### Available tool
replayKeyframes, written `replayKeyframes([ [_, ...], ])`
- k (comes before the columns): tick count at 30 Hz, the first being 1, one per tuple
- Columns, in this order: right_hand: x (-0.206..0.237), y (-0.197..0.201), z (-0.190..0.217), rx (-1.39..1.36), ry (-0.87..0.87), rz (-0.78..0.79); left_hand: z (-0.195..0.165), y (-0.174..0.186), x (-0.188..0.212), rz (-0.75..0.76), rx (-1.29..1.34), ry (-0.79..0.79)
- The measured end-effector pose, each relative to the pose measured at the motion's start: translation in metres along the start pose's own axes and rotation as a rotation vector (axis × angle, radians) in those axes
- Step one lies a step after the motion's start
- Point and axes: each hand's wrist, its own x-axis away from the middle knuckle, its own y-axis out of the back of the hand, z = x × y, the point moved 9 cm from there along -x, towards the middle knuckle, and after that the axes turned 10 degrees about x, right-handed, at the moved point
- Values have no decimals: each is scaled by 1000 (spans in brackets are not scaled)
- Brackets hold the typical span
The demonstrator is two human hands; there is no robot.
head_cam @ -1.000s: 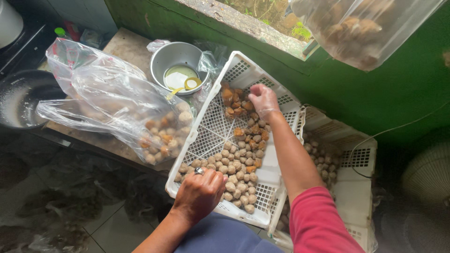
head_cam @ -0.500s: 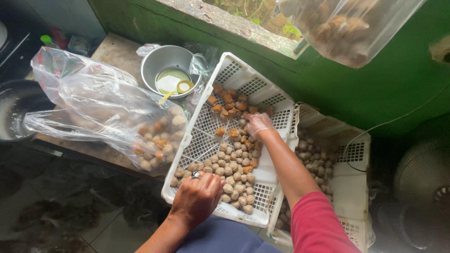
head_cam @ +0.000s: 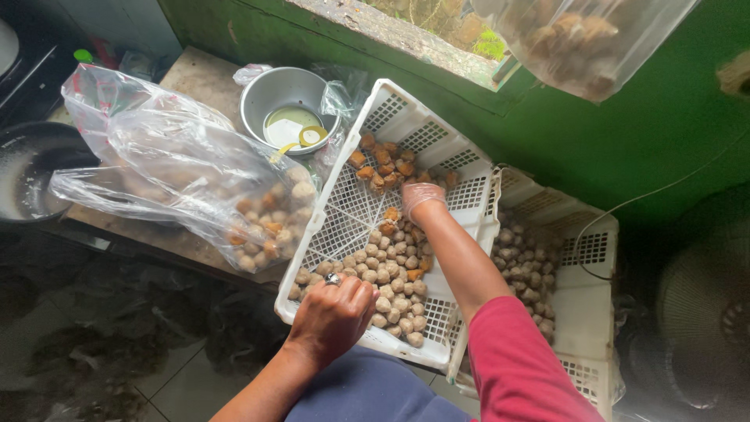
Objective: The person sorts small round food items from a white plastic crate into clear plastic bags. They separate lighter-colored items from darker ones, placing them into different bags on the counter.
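Bench (head_cam: 187, 78): wooden and worn, running along the green wall under the window.

Crates, count 2. The white crate (head_cam: 469, 195) is slotted and tilted, its far-left corner propped on the bench edge and its near edge toward my lap. The second crate (head_cam: 594, 250) lies lower, just beside its right edge, and is also loaded.

Bags, count 2. One clear bag (head_cam: 180, 172) lies slumped on the bench, with balls pooled at its near end. One hanging bag (head_cam: 586, 39) is up by the window.

Metal bowl (head_cam: 266, 94), count 1, stands at the back edge of the bench.

Left hand (head_cam: 332, 312): clenched on the near rim of the white crate, steadying it.

Right hand (head_cam: 422, 197): in a thin clear glove, fingers curled down at mid-crate. I cannot tell whether it holds a piece.

Pale balls (head_cam: 394, 289): several dozen, too many for an exact count, heaped toward the near edge.

Brown pieces (head_cam: 387, 164): about a dozen grouped at the far corner, with a few strays among the pale ones.

Judgement: sorting is in hand, brown from pale. The next move calls for pinching out a stray without toppling the heap.
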Motion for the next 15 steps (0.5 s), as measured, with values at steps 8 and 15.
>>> replayKeyframes([
  [8, 61, 37, -13, -873, -89, -162, 2, 6, 3, -6, 39, -7],
  [15, 104, -32, 40, -606, 398, 26, 2, 4, 0, -2, 61, -13],
])
